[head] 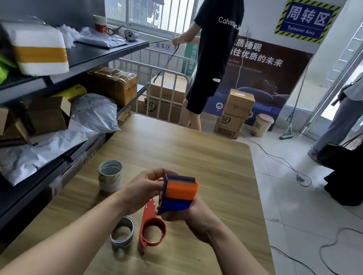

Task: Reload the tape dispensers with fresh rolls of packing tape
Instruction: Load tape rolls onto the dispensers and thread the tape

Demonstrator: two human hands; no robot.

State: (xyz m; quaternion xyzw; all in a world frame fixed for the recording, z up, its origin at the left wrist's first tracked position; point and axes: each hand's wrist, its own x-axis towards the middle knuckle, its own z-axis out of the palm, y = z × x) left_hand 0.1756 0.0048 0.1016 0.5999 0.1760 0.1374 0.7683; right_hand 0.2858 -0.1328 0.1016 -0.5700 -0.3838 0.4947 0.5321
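Note:
Both hands hold a blue and orange tape dispenser (179, 194) above the wooden table (197, 153). My right hand (196, 219) grips its blue lower body from below and behind. My left hand (145, 185) pinches its upper left edge. A red metal tape dispenser (152, 226) lies flat on the table just under my hands. Beside it on the left lies a tape roll (122, 234) on its side. Two stacked tape rolls (110, 178) stand upright further left.
Dark shelves (70, 87) packed with parcels and bags run along the left of the table. A person in black stands beyond the far table edge, near stacked cartons (233, 116). More people stand at the right. Cables trail over the tiled floor (325, 241).

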